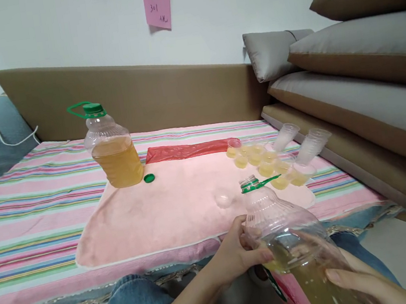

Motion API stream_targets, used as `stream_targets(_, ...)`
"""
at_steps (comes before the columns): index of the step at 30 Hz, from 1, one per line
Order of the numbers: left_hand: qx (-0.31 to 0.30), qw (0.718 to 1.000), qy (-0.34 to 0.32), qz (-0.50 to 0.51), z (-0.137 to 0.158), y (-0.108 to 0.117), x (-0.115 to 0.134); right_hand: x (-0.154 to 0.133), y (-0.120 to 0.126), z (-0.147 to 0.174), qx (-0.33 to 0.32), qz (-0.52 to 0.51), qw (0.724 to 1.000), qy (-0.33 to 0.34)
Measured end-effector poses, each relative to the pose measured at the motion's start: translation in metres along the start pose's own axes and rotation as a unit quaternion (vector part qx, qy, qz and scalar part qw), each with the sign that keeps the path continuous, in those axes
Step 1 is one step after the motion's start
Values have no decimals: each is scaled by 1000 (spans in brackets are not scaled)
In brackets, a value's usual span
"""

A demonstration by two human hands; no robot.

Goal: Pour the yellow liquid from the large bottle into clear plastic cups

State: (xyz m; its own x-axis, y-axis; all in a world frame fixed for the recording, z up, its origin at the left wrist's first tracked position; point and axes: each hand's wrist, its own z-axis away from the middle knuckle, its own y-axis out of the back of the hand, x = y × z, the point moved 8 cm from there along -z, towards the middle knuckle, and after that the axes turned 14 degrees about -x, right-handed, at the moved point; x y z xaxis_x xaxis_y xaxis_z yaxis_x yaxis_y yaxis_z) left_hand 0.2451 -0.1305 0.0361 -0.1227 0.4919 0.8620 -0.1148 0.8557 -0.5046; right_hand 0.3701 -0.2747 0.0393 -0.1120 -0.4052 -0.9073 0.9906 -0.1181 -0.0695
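Observation:
A large clear plastic jug point(291, 220) with pale yellow liquid in its lower part leans over my lap, tilted to the left. Its neck is uncapped, and a green carry handle point(269, 180) hangs at the collar. My left hand point(236, 255) grips the jug's near left side, thumb across the front. On the right side, my right hand point(351, 277) is wrapped round its body; some fingers show blurred through the plastic. Beyond the neck, several small clear cups point(266, 169) of yellow liquid stand grouped on a pink cloth point(140, 221).
A second jug point(121, 158), capped green, stands at left with a loose green cap point(149, 178) beside it. A red plastic bag point(187, 150) lies behind. Two stacks of cups point(311, 147) lean at right, near piled cushions point(360, 84). A clear round piece point(223, 198) lies on the cloth.

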Motion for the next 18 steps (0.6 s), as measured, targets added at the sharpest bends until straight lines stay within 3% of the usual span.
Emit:
stream_targets(9,15,999,-5,38,-2,3,-3,-7,11,4,35,31,999,-15)
stream_targets(18,25,997,-6,67,-5,9,-13,-31,-1,-5,-21,89,996,7)
